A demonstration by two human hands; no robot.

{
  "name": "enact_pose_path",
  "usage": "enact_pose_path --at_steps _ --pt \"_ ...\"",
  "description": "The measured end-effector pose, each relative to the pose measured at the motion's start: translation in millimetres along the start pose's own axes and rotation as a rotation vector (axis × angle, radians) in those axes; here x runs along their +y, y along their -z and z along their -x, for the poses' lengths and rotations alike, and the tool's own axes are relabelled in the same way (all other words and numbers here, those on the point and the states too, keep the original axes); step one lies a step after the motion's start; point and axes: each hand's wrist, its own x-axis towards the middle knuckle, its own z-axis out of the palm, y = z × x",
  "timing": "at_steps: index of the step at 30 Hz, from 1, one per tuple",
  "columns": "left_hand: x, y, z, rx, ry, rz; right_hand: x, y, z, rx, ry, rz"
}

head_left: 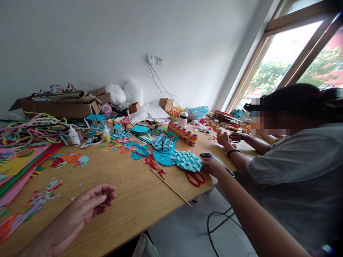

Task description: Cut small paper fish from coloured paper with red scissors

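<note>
My right hand point(213, 167) pinches the right edge of a round blue paper piece covered with wavy light-blue strips point(187, 160). Just below it are scissors with red handles point(195, 179), their blades hidden under the paper. Over the bare wood in front of me, my left hand point(93, 201) is loosely curled with nothing in it. Between the hands, a thin wooden stick point(171, 187) lies slantwise towards the table edge. Blue paper discs point(163, 157) and red curled strips point(153, 162) lie left of the wavy piece. A dark phone point(214, 160) rests behind my right hand.
To the right a co-worker point(289, 157) handles small orange pieces. Glue bottles point(73, 136), fuzzy pipe cleaners point(29, 130), coloured paper sheets point(24, 167) and scraps point(48, 191) cover the left side. A cardboard box point(56, 107) stands by the wall. The table edge point(160, 221) runs diagonally.
</note>
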Motion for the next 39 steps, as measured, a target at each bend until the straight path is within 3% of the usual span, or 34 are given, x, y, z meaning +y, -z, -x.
enact_pose_path --at_steps 5,11,15,18,20,22,26,30,35,39 --pt "-3 3.4 -2 0.024 0.01 0.012 2 -4 6 0.061 0.117 0.094" --pt "0 7.1 0 0.002 0.017 0.05 3 0 20 0.185 0.389 0.228" --pt "5 4.2 2 0.089 0.015 0.129 -1 -14 54 0.096 0.6 0.305" --pt "10 0.0 0 0.151 -0.016 0.213 -4 -43 100 -0.048 0.753 0.412" --pt "14 0.6 -3 0.143 -0.065 0.247 -4 -66 135 -0.166 1.065 0.698" --pt "21 5.3 -6 0.158 -0.124 0.276 -1 -90 165 -0.293 1.259 0.855" --pt "37 21.8 -5 0.216 -0.206 0.363 10 -134 201 -0.539 1.443 0.96" --pt "47 34.6 1 0.158 -0.229 0.47 14 -175 215 -0.673 1.482 0.951" --pt "45 42.2 1 -0.173 -0.266 0.539 7 -220 218 -0.696 1.438 0.738" --pt "47 46.4 -6 -0.292 -0.317 0.604 2 -250 210 -0.702 1.338 0.54"
